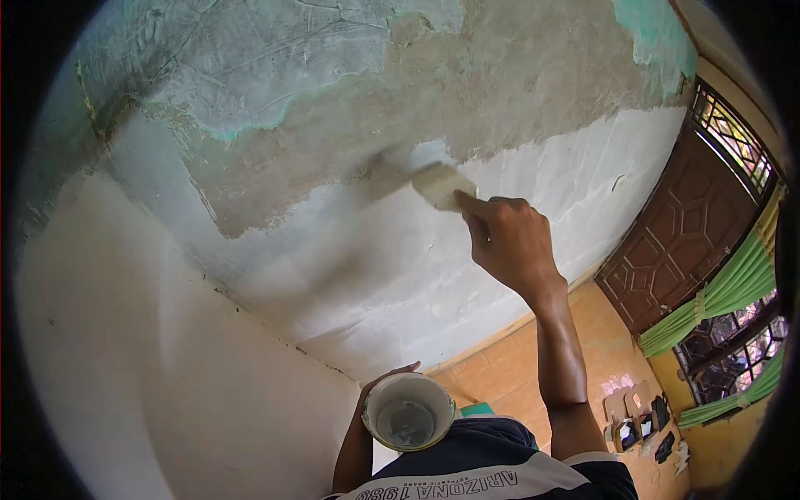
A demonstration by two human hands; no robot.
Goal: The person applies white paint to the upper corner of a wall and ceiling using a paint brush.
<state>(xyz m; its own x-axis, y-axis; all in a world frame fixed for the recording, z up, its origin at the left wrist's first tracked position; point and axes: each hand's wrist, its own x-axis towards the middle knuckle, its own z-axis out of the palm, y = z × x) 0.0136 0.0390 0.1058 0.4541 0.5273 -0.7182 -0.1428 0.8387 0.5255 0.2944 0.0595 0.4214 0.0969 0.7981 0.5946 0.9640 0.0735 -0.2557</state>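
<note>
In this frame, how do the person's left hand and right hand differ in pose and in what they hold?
The right hand is raised, arm stretched toward the wall; the left hand sits low, near the shirt. The right hand presses a flat putty knife to the wall; the left hand cups a round bowl of pale paste. Both are bare and grip something.

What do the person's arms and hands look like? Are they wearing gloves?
No gloves: the right hand and the left hand are both bare, with no watch or rings showing. The right arm and left arm are bare too. The shirt is dark blue and short-sleeved, with a pale band that has ARIZONA printed on it.
</note>
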